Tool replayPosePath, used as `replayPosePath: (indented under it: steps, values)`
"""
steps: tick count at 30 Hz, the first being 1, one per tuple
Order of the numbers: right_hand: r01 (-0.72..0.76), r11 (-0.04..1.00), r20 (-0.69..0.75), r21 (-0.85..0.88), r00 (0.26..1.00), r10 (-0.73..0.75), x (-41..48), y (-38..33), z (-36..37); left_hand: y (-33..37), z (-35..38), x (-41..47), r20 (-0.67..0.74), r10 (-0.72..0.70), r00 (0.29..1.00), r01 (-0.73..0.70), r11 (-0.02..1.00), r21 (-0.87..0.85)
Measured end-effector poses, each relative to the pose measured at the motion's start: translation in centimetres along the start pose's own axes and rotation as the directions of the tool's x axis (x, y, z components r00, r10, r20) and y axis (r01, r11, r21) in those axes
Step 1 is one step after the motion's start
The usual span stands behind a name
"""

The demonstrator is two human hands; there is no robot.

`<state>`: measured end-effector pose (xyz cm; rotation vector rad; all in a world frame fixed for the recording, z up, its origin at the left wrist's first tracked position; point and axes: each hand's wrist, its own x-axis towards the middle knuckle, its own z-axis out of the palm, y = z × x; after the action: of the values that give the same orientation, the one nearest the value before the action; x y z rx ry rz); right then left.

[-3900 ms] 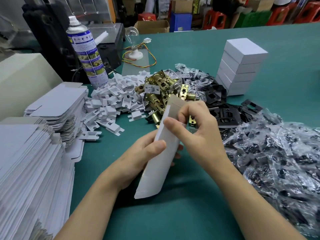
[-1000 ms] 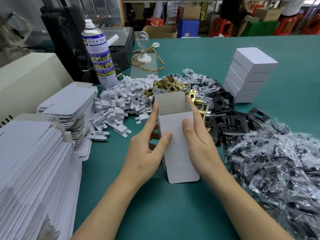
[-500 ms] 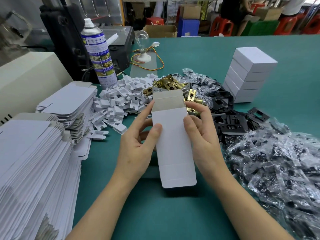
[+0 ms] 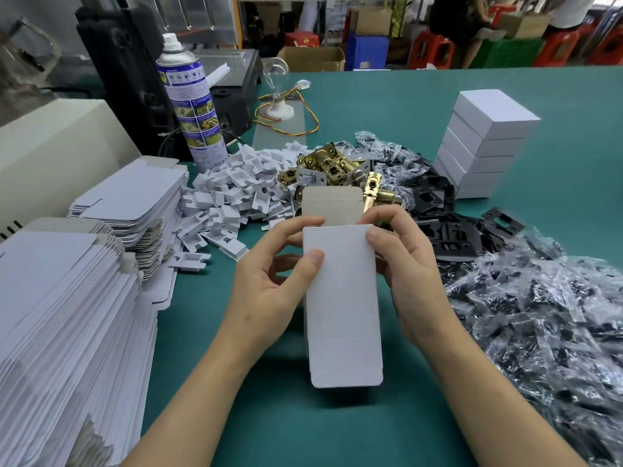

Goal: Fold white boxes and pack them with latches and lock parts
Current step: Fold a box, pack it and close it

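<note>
While brass latches [image 4: 333, 166] lie heaped at upper centre, the left hand [image 4: 269, 291] and right hand [image 4: 404, 264] grip a half-folded white box [image 4: 342, 308] mid-frame, top flap raised.

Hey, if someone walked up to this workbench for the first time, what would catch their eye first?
Dead centre, a left hand and a right hand hold a white box above the green table, its top flap open. Just behind it gleams a pile of brass latches, and a big heap of clear bags spreads to the right. Tall stacks of flat box blanks fill the left edge.
</note>
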<state>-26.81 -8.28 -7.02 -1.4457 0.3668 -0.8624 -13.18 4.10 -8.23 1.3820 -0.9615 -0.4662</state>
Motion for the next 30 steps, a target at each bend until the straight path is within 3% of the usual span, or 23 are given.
replayPosePath:
  steps: [9, 16, 20, 26, 30]
  values:
    - [-0.153, 0.987, -0.031, -0.040, 0.988, 0.152, 0.09, 0.15, 0.36, -0.35, 0.30, 0.47, 0.016, -0.184, 0.983, 0.184, 0.980, -0.073]
    - [-0.269, 0.951, -0.102, 0.156, 0.953, 0.286, 0.32, 0.62, -0.19, -0.54, 0.19, 0.48, 0.021, -0.201, 0.979, 0.202, 0.976, -0.080]
    - [-0.350, 0.916, 0.004, 0.197, 0.934, 0.356, 0.41, 0.48, -0.15, -0.61, 0.25, 0.42, 0.034, -0.194, 0.980, 0.196, 0.980, -0.036]
    - [-0.369, 0.906, 0.013, 0.206, 0.927, 0.375, 0.37, 0.57, -0.45, -0.44, 0.02, 0.46, 0.066, -0.205, 0.976, 0.205, 0.979, 0.012]
    - [-0.434, 0.881, 0.116, 0.188, 0.901, 0.418, 0.30, 0.74, -0.56, -0.29, 0.01, 0.42, 0.078, -0.214, 0.974, 0.213, 0.977, 0.021]
